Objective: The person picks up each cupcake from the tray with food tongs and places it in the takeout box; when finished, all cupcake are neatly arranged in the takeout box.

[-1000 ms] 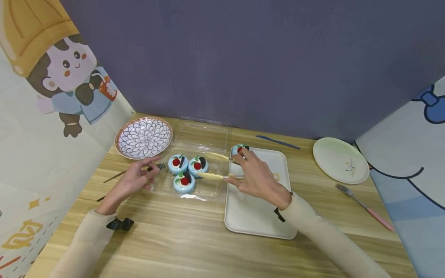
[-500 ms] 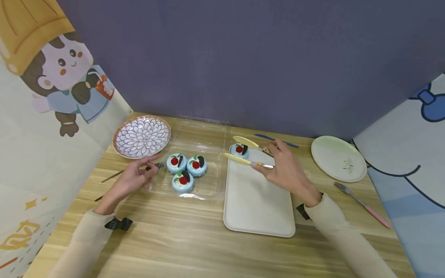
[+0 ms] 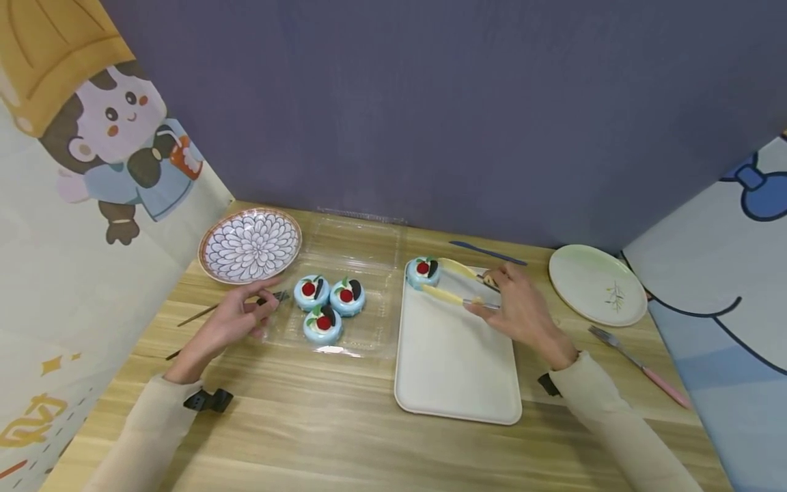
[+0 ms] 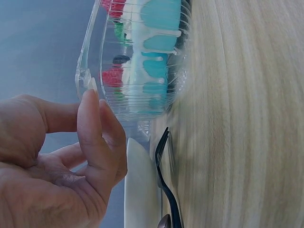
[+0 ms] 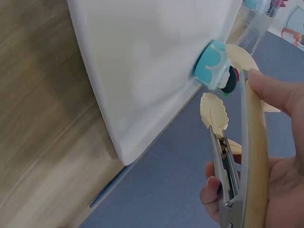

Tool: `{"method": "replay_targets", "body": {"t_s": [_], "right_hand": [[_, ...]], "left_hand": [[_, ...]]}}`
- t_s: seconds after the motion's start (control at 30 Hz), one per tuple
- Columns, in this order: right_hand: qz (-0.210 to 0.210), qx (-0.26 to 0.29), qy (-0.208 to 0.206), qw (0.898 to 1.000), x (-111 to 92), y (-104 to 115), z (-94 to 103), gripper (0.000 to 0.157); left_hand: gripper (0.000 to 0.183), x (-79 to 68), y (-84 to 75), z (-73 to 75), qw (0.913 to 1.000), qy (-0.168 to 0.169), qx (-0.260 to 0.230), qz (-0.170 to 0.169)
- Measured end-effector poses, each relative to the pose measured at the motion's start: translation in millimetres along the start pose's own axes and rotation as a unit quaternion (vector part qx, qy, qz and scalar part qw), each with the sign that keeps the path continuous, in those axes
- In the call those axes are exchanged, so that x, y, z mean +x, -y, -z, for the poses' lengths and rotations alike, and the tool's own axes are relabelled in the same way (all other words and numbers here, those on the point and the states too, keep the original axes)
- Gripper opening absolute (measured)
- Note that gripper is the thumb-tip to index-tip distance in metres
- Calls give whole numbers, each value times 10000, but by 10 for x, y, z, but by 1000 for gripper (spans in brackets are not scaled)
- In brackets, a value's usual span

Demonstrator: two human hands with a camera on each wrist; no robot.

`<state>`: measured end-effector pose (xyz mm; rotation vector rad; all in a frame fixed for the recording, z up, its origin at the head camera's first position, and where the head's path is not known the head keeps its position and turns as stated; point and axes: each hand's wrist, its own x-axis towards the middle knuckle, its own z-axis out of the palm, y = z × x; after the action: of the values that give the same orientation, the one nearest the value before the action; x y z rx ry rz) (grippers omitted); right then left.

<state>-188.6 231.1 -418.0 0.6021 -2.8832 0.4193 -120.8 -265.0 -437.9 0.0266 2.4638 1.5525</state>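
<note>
My right hand (image 3: 525, 307) grips metal tongs (image 3: 479, 301) with yellow leaf-shaped tips. The tips stand apart, just right of a blue cupcake (image 3: 422, 273) topped with a red berry and a dark biscuit. That cupcake sits at the far left corner of the white tray (image 3: 458, 362). Several similar cupcakes (image 3: 322, 324) stand in the left part of an opened clear plastic box (image 3: 375, 342), left of the tray. My left hand (image 3: 240, 314) has bent fingers and holds the box's left rim; in the left wrist view a fingertip (image 4: 90, 99) meets its corner.
A petal-patterned plate (image 3: 250, 246) is at the far left, with a dark fork (image 3: 281, 296) partly under my left hand. Behind the tray lies a blue knife (image 3: 488, 253). A pale green plate (image 3: 596, 283) and a pink-handled fork (image 3: 639, 365) are on the right.
My right hand has moved right with the tongs, from over the box to beyond the tray's cupcake. The tongs' tips have come away from that cupcake. My left hand has stayed at the box.
</note>
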Motion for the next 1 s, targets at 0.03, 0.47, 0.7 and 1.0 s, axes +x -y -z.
{"method": "replay_targets", "body": {"t_s": [0.03, 0.47, 0.7, 1.0], "right_hand": [[-1, 14, 8, 10000, 2, -2, -22, 64], [93, 3, -144, 9999, 58, -10, -134, 64], [145, -127, -152, 9997, -12, 30, -92, 62], [220, -155, -225, 9994, -205, 48, -24, 59]], "left_hand": [[54, 0, 2, -3, 10000, 6, -12, -6], [53, 3, 16, -17, 10000, 7, -84, -30], [54, -13, -5, -5, 10000, -3, -89, -13], [54, -31, -41, 1, 9999, 13, -110, -77]]}}
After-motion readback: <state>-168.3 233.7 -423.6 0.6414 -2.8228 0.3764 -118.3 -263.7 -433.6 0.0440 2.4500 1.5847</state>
